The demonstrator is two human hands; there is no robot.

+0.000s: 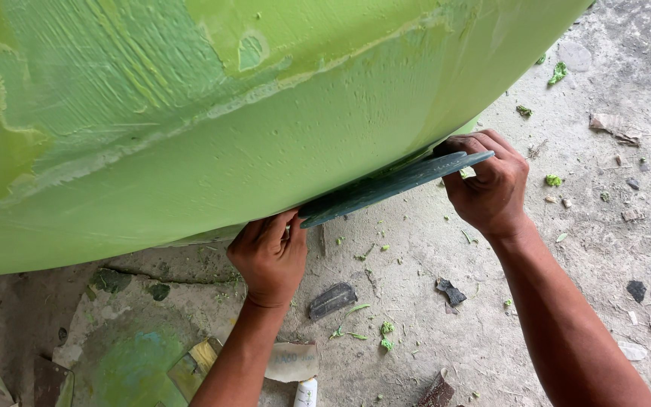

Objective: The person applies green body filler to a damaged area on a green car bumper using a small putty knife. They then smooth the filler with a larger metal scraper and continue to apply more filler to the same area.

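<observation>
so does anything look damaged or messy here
Yes. The green hull is patchy: uneven filler with ragged pale edges across its upper left. Green scraps and dark chips litter the concrete floor. Both hands, left and right, press a long flat blade against the hull's lower edge.

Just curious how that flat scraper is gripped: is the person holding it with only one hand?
No: the left hand grips one end of the dark flat blade and the right hand the other, against the green hull.
</observation>
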